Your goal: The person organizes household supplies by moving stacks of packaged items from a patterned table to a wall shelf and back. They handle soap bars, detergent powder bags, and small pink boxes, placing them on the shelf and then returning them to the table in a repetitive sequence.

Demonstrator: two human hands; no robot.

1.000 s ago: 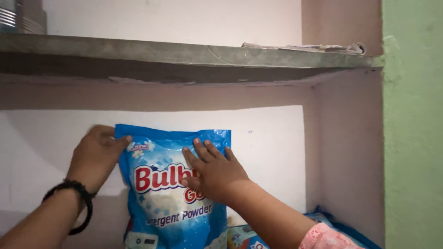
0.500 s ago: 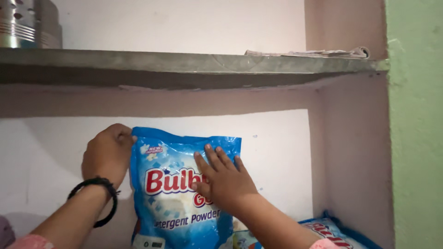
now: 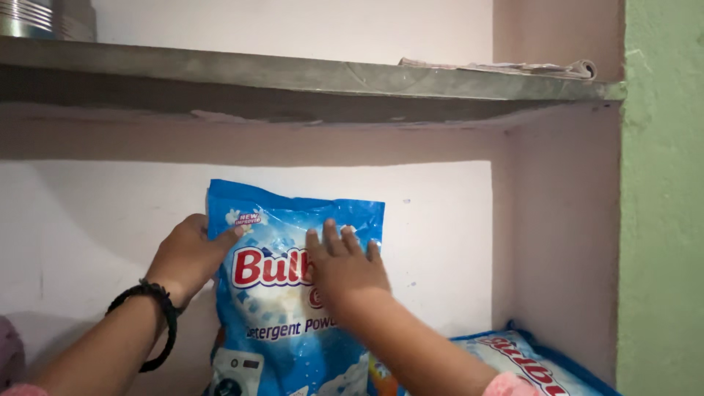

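Here the left hand (image 3: pixel 189 257) grips the blue packet's (image 3: pixel 282 323) edge; the right hand (image 3: pixel 345 268) presses flat, fingers spread.

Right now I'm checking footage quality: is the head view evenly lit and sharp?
Head view: sharp on the blue detergent pouch and both hands; the back wall is bright, the shelf underside dark in shadow; no glare.

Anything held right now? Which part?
Upright blue plastic detergent pouch: left hand grips its upper left edge, thumb on the front; right hand lies flat against its front, no grip.
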